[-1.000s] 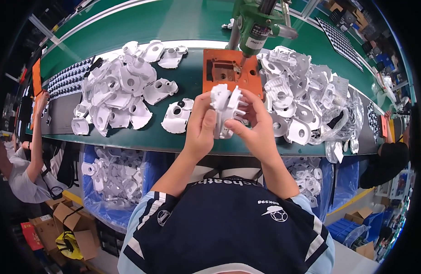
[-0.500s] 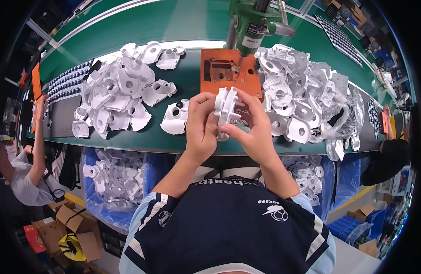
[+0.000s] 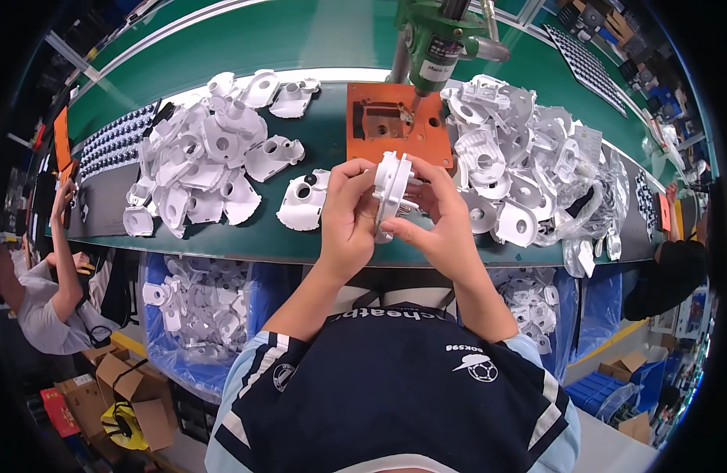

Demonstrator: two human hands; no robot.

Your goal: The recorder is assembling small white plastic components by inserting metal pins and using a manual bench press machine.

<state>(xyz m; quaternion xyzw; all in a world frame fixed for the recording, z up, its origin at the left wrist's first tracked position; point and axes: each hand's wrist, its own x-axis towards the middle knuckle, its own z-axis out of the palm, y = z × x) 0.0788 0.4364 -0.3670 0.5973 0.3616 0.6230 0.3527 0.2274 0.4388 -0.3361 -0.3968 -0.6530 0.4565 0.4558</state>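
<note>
Between my two hands is a white plastic housing part (image 3: 392,189), tilted on edge above the front of the bench. My left hand (image 3: 350,209) is closed on its left side, and the fingers of my right hand (image 3: 433,206) grip its right side with the thumb low on the near edge. Just beyond my hands lies an orange fixture block (image 3: 395,143) with a recess, beneath a green press (image 3: 438,51). Left of my left hand sits a single white housing piece (image 3: 303,202) with a round dark hole.
White plastic parts are heaped on the left (image 3: 210,158) and on the right (image 3: 497,150). A clear plastic bag (image 3: 596,209) lies at the right heap. Under the bench edge stand blue-lined bins (image 3: 257,296) of parts. At far left a co-worker's arm (image 3: 64,260) reaches up.
The white part has turned slightly between my hands, which stay in nearly the same place. At far left, the co-worker's hand has moved down a little.
</note>
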